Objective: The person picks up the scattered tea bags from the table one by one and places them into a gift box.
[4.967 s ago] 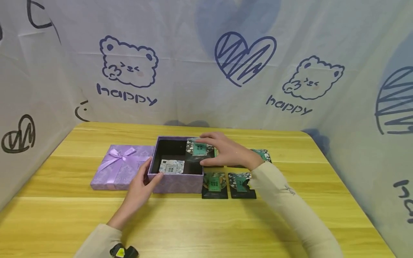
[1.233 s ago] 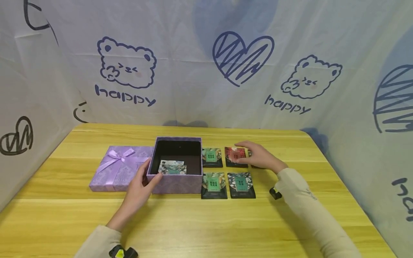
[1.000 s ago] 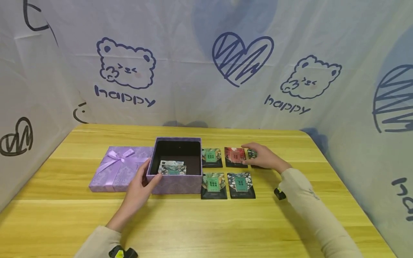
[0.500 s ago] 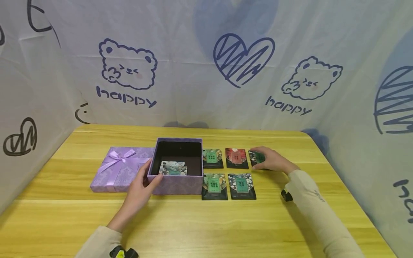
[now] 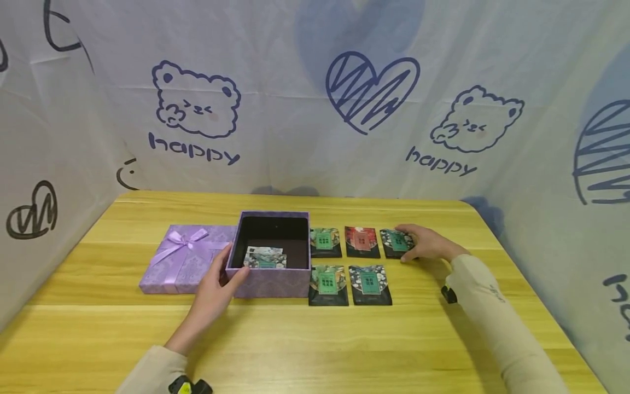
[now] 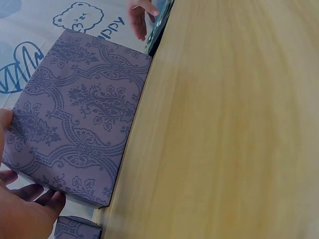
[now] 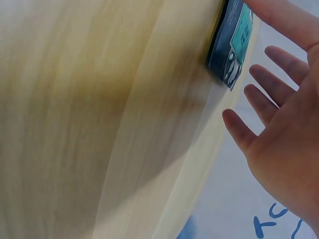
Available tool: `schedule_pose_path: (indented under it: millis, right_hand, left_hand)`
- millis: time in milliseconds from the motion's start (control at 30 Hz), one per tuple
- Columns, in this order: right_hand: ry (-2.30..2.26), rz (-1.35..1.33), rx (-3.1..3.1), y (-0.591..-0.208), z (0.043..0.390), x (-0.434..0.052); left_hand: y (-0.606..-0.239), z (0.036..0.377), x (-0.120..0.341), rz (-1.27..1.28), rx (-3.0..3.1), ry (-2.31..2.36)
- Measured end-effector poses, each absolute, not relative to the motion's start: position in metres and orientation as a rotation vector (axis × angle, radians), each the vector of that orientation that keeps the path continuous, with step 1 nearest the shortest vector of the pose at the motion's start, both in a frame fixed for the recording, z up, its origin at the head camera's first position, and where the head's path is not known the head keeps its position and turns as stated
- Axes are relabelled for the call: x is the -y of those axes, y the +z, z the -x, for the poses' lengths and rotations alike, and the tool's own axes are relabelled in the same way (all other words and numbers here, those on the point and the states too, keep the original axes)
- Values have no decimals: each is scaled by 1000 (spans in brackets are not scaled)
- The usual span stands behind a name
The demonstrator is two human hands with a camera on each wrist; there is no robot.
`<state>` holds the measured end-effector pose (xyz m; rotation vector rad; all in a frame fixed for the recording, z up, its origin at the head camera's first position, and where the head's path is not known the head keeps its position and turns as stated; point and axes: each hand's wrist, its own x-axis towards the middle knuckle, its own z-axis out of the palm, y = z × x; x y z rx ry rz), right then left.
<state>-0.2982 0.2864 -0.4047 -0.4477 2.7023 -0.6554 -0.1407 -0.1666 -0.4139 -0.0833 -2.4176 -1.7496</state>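
Note:
An open purple box [image 5: 268,282] stands mid-table with a couple of flat packets [image 5: 266,258] lying inside. My left hand [image 5: 227,271] grips its front left corner, thumb on the front wall, fingers along the left side. The left wrist view shows the patterned box wall [image 6: 79,114] with my left hand [image 6: 25,214] at its lower corner. My right hand [image 5: 418,243] lies flat beside the rightmost back-row packet [image 5: 396,243]. In the right wrist view its straight, spread fingers [image 7: 266,84] reach that packet [image 7: 232,45], one fingertip touching it.
The box's lid [image 5: 184,257], purple with a ribbon bow, lies left of the box. Right of the box lie a green-label packet [image 5: 325,242], a red packet [image 5: 361,241] and two front-row packets [image 5: 327,283] [image 5: 370,283]. Printed cloth walls the wooden table [image 5: 315,339].
My right hand left the box, where it held a packet, passed the red packet and slid right to the rightmost back-row packet. The left hand and box stayed put.

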Motion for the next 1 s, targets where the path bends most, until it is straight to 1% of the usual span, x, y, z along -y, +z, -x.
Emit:
schedule_pose_path:
  millis: [300, 633, 1000]
  right_hand:
    - [-617, 468, -2681, -407, 303, -286]
    - [-586, 440, -2682, -412, 309, -291]
    - [-638, 441, -2695, -414, 304, -295]
  left_hand:
    - [-418, 140, 166, 111, 2356, -1701]
    - [-411, 140, 165, 59, 2411, -1775]
    - [-411, 139, 165, 77, 2402, -1763]
